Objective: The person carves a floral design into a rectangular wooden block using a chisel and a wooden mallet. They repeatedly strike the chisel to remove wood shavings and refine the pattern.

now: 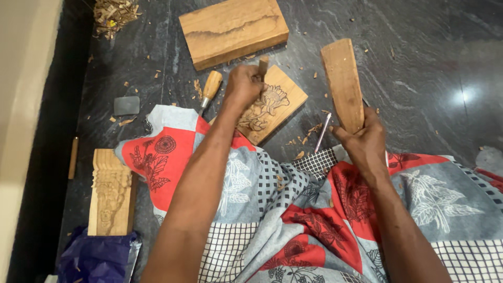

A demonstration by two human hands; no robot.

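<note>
Seated work on a dark stone floor [419, 63], patterned cloth [293, 220] across the lap.

Left hand [243, 86]: grip closed around a chisel [263, 66], whose wooden handle end stands clear above the fist. The blade is hidden below the hand; it appears to bear on the panel [272, 105], a small wooden board with a flower carved in relief. The panel lies flat on the floor, its near corner against the edge of the cloth at the knee, which in my judgement braces it against sliding. The fist sits low on the tool, close to the wood, consistent with steering a fine cut.

Right hand [364, 139]: grip closed on the narrow end of a flat wooden mallet [343, 84]. The mallet is raised, broad end pointing to 12 o'clock, held apart from the chisel at its 3 o'clock. Held thus, the broad face is free to strike the handle end.

Surroundings, taken from the panel:
- 12 o'clock: a plain thick block [233, 31], uncarved, just beyond the panel.
- 9 o'clock: a spare chisel [210, 88] with a pale handle, lying within reach of the left hand.
- 3 o'clock: a slim metal tool [322, 132] on the floor, below the mallet.
- 8 o'clock, well apart: a carved bracket [110, 191], with a blue bag [97, 257] beside it.
- 10 o'clock: a small grey stone [127, 105].
- Far 11 o'clock: a heap of shavings [112, 15]. Chips lie scattered round the panel.
</note>
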